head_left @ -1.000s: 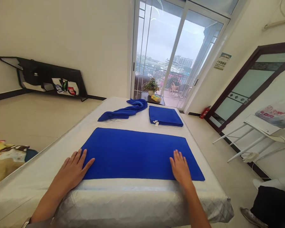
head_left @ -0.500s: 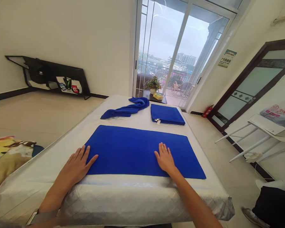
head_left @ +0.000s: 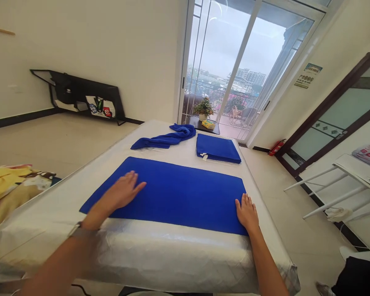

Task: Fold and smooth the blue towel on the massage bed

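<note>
A blue towel (head_left: 185, 193) lies spread flat as a wide rectangle on a table with a pale, shiny cover (head_left: 172, 250). My left hand (head_left: 125, 191) is over the towel's left part, fingers stretched and thumb apart, slightly blurred. At the towel's right edge my right hand (head_left: 247, 211) lies flat with its fingers extended. Behind the spread towel, to the right, sits a stack of folded blue towels (head_left: 217, 147) with a white tag at its front. A crumpled blue towel (head_left: 168, 139) lies farther back on the left.
A small dark table (head_left: 216, 128) with a potted plant (head_left: 204, 107) and a yellow packet (head_left: 208, 124) stands beyond the far end. White chairs (head_left: 336, 176) are at right, yellow cloth (head_left: 10, 185) at lower left. A black frame (head_left: 86, 90) leans against the wall.
My left hand has moved up and rightward onto the towel's left part. My right hand has slid right to the towel's right edge. The camera view has shifted slightly.
</note>
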A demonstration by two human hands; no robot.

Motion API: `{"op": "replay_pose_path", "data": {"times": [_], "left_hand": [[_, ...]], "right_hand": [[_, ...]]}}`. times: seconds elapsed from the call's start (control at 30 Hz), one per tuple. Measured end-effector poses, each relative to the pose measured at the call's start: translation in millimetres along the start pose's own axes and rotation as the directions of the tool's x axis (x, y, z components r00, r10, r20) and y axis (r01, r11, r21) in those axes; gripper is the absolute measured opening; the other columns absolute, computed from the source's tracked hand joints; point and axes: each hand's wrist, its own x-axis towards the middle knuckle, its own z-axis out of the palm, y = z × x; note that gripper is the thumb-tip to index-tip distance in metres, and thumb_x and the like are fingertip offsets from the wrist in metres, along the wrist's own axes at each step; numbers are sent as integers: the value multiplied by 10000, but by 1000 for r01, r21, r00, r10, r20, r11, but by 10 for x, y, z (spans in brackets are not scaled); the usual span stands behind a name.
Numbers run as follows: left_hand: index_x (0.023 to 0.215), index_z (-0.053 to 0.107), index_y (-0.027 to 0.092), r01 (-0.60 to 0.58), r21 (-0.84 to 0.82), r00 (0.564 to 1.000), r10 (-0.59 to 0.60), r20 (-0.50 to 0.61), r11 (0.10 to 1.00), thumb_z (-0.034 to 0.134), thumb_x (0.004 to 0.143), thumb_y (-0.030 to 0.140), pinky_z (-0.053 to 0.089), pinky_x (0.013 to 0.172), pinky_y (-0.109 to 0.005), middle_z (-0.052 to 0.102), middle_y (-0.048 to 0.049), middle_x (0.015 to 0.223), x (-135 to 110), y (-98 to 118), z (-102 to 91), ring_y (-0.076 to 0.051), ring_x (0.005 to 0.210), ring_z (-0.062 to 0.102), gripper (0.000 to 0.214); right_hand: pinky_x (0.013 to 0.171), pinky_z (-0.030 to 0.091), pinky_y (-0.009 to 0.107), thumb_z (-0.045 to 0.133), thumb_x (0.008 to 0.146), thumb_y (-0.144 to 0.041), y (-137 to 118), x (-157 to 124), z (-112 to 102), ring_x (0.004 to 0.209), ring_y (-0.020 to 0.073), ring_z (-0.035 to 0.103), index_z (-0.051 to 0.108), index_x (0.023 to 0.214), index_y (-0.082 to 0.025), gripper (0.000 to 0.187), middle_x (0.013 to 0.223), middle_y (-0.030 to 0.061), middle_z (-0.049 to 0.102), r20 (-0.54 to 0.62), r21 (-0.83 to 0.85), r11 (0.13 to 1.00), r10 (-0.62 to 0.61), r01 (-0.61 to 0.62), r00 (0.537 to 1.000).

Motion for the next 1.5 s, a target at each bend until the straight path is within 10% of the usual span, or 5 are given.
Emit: {"op": "replay_pose_path", "data": {"times": [0.13, 0.27, 0.73, 1.23, 1.5], "left_hand": [[1558, 305, 120, -355, -154, 919, 374, 122, 922, 163, 966, 677, 169, 1232, -404, 250, -128, 1642, 342, 1219, 97, -255, 1520, 230, 826], [1575, 248, 121, -422, -185, 891, 444, 97, 888, 150, 973, 676, 110, 1243, -413, 230, -140, 1641, 484, 1713, 332, -242, 1532, 184, 824], [1539, 275, -1, 135, 28, 991, -135, 21, 990, 150, 927, 643, 232, 1195, -547, 280, -221, 1613, 390, -670, 175, -343, 1509, 240, 897], [1547, 261, 8, 166, -30, 986, -166, -14, 986, 180, 926, 661, 228, 1203, -529, 274, -210, 1621, 356, -763, 241, -334, 1509, 241, 905], [1545, 281, 23, 157, -12, 987, -158, -15, 987, 170, 916, 662, 217, 1204, -512, 288, -199, 1620, 378, -817, 362, -329, 1506, 252, 903]], "right_hand": [[1243, 108, 419, 125, 1010, -514, -16, -20, -22, 1537, 230, 128, 176, 1592, -43, 750, 1667, 103, 163, 1, 11, 1000, 2, -2, 1000], [1243, 106, 419, 126, 1011, -512, -17, -34, -36, 1536, 225, 131, 168, 1593, -48, 746, 1667, 93, 161, 3, 8, 1000, 13, -13, 1000], [1237, 127, 422, 125, 1009, -510, -34, -29, -95, 1533, 233, 151, 180, 1594, -56, 742, 1665, 91, 171, 39, -67, 997, 36, -33, 999], [1241, 68, 381, 131, 1037, -491, -2549, 235, -117, 1539, 202, 117, 209, 1588, -63, 702, 1661, 95, 188, 68, 163, 850, -516, 500, 854], [1241, 35, 371, 122, 1030, -525, -1470, 683, -89, 1543, 182, 75, 155, 1605, -107, 712, 1674, 54, 140, 114, 75, 942, -334, 327, 936]]}}
